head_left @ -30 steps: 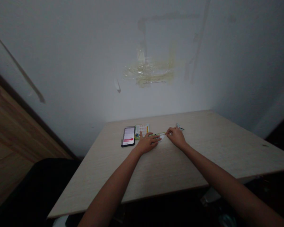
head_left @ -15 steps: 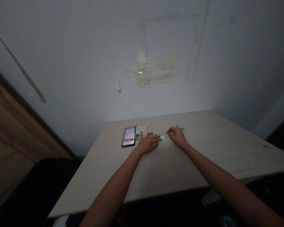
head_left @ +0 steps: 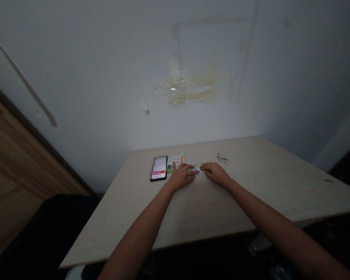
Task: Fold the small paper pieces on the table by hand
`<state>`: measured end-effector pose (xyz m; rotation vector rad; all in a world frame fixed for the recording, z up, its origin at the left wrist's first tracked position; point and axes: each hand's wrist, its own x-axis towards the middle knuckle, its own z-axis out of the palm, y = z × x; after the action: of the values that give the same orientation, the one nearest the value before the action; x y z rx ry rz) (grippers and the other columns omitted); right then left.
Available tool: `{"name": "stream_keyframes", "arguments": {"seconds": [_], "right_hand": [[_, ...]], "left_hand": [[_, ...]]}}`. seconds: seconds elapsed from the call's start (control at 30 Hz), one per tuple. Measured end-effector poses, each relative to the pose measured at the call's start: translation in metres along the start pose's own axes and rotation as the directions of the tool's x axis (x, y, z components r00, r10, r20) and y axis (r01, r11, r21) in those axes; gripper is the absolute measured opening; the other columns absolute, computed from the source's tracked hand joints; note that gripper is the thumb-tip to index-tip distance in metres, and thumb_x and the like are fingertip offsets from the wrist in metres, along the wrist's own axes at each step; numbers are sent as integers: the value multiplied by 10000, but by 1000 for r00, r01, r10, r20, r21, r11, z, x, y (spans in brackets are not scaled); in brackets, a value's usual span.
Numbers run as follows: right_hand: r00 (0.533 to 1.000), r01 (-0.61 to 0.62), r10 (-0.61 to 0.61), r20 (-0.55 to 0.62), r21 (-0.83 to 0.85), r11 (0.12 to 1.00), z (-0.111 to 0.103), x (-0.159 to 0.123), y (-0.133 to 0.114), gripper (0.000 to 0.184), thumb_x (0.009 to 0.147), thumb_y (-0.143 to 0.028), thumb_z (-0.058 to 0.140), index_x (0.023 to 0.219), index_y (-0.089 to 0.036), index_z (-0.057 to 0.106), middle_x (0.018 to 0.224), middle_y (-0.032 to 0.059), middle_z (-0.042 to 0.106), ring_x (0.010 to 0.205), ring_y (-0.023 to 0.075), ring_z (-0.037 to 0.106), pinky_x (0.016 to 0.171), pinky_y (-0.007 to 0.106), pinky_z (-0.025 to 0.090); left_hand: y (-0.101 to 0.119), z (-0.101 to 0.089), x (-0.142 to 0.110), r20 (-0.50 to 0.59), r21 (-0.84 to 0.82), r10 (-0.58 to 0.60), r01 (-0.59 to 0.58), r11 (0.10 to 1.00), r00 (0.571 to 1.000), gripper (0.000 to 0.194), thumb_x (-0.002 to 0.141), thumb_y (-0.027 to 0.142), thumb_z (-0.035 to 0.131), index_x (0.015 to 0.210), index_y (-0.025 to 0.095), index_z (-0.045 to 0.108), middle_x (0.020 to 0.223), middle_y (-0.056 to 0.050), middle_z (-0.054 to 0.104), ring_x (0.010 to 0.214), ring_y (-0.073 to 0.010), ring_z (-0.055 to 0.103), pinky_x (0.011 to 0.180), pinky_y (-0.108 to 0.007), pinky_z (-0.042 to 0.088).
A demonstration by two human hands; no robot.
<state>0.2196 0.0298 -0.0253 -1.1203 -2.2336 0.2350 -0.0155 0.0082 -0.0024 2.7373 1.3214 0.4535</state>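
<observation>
My left hand point(head_left: 181, 177) lies flat on the table with its fingers spread. Partly beneath its fingertips is a thin printed strip point(head_left: 197, 165), green and white, which looks like paper. Fingers drawn together, my right hand point(head_left: 215, 173) grips or presses the right end of this strip; the fingertips are too small to show the exact hold. A printed booklet or card point(head_left: 176, 158) in white, green and yellow lies just beyond my left thumb. Left of it is a phone point(head_left: 158, 168) with a lit screen, face up.
A small crumpled wrapper-like piece point(head_left: 222, 157) lies behind my right hand. The pale wooden table point(head_left: 128, 206) meets a wall point(head_left: 105, 77) bearing old tape point(head_left: 189, 93). At left are a wooden panel point(head_left: 14, 155) and a dark object point(head_left: 67, 210).
My right hand has come slightly left and nearer to me along the strip, uncovering more of the crumpled piece. My left hand stays in place.
</observation>
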Motion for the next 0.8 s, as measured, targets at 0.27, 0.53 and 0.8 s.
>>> {"name": "stream_keyframes", "arguments": {"seconds": [0.27,0.53,0.8], "right_hand": [[1000,7,-7,-15,3,1000,1,0,2,289,816,-128,555,1021,-185,750,1084,76,746,1051,208,669,1003,359,473],[1000,7,-7,-13,24,1000,-3,0,-5,225,836,-184,582,977,-203,757,1073,65,747,1029,204,676,968,333,482],[999,13,-10,33,-118,993,-4,1,-19,163,842,-321,669,957,-252,763,1086,55,748,1019,225,679,991,369,428]], "left_hand": [[-5,2,1,-13,-49,-44,44,998,999,298,949,458,511,1219,477,636,1379,51,599,1372,-312,355,1064,-787,-77],[-7,4,3,-42,-108,-70,65,992,997,310,917,436,574,1218,416,648,1345,29,636,1390,-291,358,1089,-751,-110],[-2,-2,4,-77,-111,-56,47,993,995,259,872,392,630,1119,377,706,1288,29,670,1413,-298,327,1111,-728,-108]]}}
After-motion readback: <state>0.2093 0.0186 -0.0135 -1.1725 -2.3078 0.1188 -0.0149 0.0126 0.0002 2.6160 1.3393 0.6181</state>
